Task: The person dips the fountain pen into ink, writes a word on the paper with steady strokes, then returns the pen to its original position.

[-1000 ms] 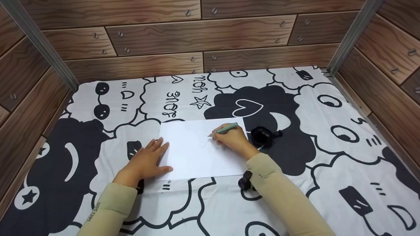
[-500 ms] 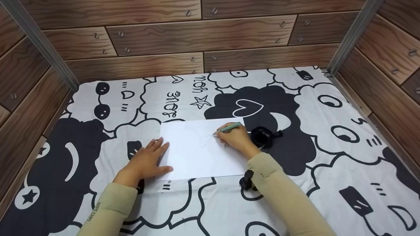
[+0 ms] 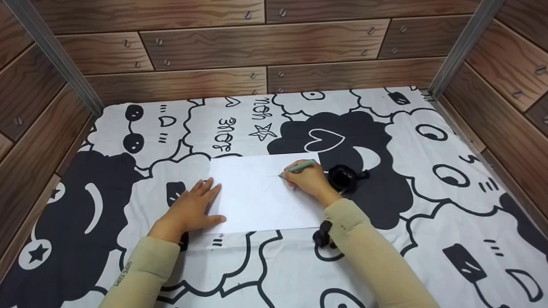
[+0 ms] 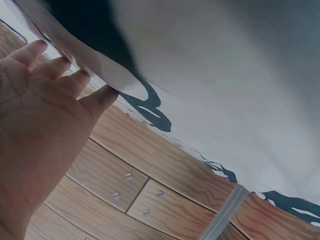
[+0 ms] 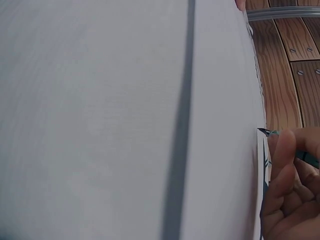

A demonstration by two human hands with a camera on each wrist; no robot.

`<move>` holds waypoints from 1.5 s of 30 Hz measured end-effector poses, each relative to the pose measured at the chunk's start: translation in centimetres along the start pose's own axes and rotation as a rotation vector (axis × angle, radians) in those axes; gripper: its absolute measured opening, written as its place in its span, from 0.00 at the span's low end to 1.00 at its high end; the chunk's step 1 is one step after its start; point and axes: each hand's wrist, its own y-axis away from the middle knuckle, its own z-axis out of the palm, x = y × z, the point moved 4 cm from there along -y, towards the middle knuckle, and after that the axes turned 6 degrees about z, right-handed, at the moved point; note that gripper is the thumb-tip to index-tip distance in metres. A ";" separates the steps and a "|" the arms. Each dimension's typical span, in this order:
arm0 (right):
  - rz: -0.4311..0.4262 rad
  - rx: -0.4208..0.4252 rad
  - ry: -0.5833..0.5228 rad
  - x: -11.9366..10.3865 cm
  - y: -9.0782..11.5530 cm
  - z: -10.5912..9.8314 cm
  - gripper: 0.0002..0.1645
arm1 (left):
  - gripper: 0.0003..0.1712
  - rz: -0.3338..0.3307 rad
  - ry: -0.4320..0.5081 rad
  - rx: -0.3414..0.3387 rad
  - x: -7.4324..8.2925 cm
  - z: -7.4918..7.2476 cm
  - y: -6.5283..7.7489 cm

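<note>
A white sheet of paper (image 3: 248, 201) lies on the patterned cloth. My left hand (image 3: 190, 209) rests spread at its left edge, with fingertips and thumb on the sheet. In the left wrist view, this left hand (image 4: 45, 120) shows its palm side and extended fingers. My right hand (image 3: 310, 177) pinches a teal pen (image 3: 299, 165) over the upper right of the paper. Its tip is at or very near the surface, beside a few faint lines (image 3: 270, 185). The right wrist view shows the pen's dark pointed tip (image 5: 262, 131) beyond the curled fingers of the right hand (image 5: 290, 185).
Beside the right hand sits a black rounded object (image 3: 342, 177) with a short stub, its kind unclear. A small black item (image 3: 322, 234) shows near the right cuff. The black-and-white cloth (image 3: 282, 265) covers the surface, with wood-print walls (image 3: 257, 42) around it.
The right hand and pen tip have shifted slightly right across the paper, baring faint lines at left. The left hand has stayed on the sheet's edge.
</note>
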 end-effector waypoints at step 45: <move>0.024 -0.056 0.039 1.0 1.9 -1.6 0.05 | 0.50 -0.002 0.005 -0.016 0.0 -0.1 -0.1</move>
